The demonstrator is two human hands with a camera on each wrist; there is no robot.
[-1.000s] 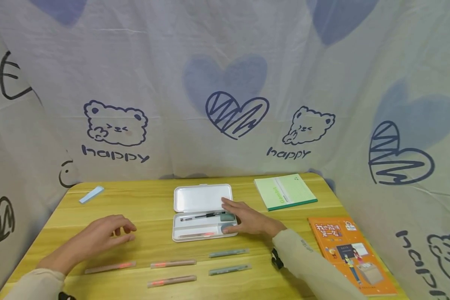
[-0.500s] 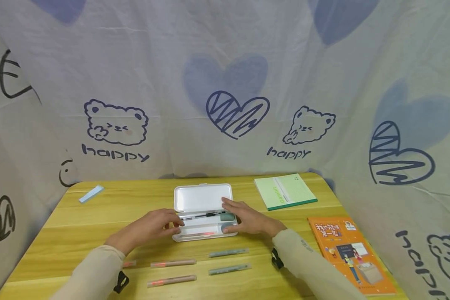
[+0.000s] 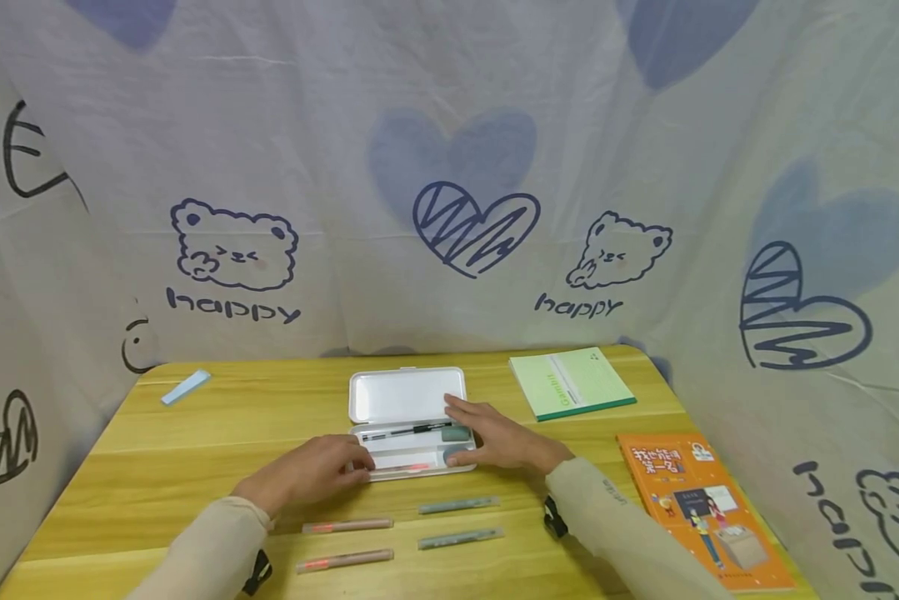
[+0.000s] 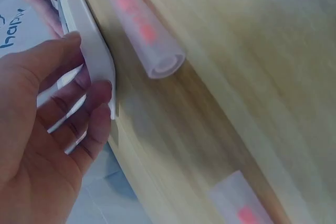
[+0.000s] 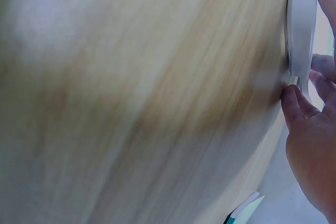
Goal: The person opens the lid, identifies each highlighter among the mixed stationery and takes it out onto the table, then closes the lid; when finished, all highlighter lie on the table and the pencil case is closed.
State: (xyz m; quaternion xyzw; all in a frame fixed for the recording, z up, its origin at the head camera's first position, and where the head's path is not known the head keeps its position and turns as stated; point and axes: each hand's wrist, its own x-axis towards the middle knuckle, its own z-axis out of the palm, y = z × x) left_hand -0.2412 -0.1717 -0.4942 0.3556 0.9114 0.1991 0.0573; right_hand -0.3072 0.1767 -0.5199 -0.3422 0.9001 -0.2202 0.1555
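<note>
An open white pencil case (image 3: 404, 398) lies on the table with its lid laid back. My left hand (image 3: 307, 471) holds the case's left end, thumb at the rim and fingers curled against its corner in the left wrist view. At the right end, my right hand (image 3: 503, 437) grips the case with thumb in front and fingers toward the lid. A black pen (image 3: 407, 431) and a green block (image 3: 455, 433) lie in the rear compartment. The front compartment holds a red-marked pen (image 3: 417, 467) and a blue-grey piece (image 3: 452, 452), partly hidden by the right thumb.
In front of the case lie two pinkish pens (image 3: 347, 526) with red marks and two grey-green pens (image 3: 460, 538). A light blue strip (image 3: 187, 387) sits back left. A green notebook (image 3: 572, 383) and an orange book (image 3: 700, 512) lie on the right.
My left hand has moved right, from above the table's left side to the case's left end, its sleeve now covering the leftmost pen. The right hand has stayed at the case.
</note>
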